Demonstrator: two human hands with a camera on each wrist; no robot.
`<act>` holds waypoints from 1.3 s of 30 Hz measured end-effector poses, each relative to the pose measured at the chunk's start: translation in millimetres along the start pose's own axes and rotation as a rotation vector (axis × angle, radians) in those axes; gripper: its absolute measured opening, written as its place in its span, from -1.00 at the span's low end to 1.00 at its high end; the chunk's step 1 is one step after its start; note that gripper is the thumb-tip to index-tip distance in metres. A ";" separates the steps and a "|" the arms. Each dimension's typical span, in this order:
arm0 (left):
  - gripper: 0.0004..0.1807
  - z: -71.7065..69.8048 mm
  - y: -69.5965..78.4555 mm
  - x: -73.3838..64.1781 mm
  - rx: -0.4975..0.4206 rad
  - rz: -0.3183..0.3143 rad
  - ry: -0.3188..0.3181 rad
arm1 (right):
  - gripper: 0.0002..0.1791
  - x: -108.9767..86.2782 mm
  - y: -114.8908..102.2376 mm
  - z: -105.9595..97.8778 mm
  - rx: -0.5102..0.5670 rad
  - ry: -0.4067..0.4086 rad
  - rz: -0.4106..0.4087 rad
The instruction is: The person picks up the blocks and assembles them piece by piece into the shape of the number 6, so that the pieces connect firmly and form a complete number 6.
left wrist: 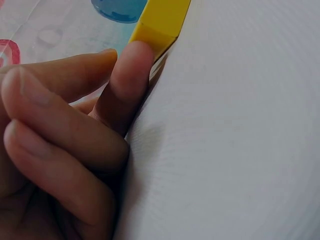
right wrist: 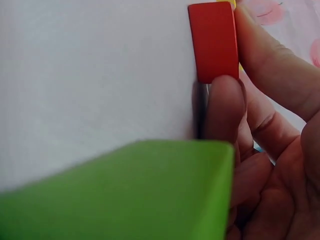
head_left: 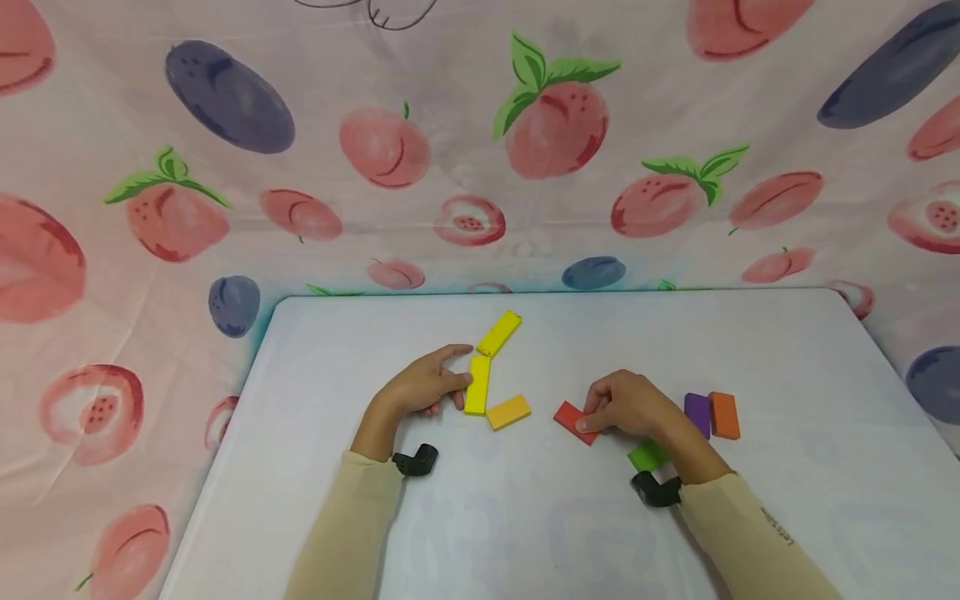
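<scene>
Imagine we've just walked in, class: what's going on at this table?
At a white table, a person's left hand touches the near yellow block, which lies at an angle to the far yellow block. Their right hand pinches the red block. The amber block lies between the hands, and the green block, purple block and orange block lie unheld over on the right.

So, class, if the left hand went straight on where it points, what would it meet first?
Probably the yellow block at the thumb tip of the left hand; they look to touch, though depth is unclear.
</scene>
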State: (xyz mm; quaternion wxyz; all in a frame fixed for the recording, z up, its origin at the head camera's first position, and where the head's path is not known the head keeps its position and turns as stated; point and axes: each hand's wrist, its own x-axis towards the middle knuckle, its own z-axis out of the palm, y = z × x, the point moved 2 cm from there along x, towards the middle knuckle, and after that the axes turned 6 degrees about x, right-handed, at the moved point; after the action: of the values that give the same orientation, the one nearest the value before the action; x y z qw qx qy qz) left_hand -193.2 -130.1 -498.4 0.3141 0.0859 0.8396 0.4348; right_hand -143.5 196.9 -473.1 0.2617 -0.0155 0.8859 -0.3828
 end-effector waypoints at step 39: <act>-0.39 -0.2 2.7 -2.9 -0.016 -0.007 -0.005 | -0.27 -6.4 6.7 4.8 -0.165 -0.096 -0.317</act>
State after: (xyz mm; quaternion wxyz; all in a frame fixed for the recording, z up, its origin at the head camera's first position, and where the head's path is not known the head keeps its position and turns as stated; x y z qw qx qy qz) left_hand -191.4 -129.8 -494.9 0.3182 0.0815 0.8356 0.4404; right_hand -134.5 199.9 -477.6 0.2381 -0.1946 0.8872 -0.3440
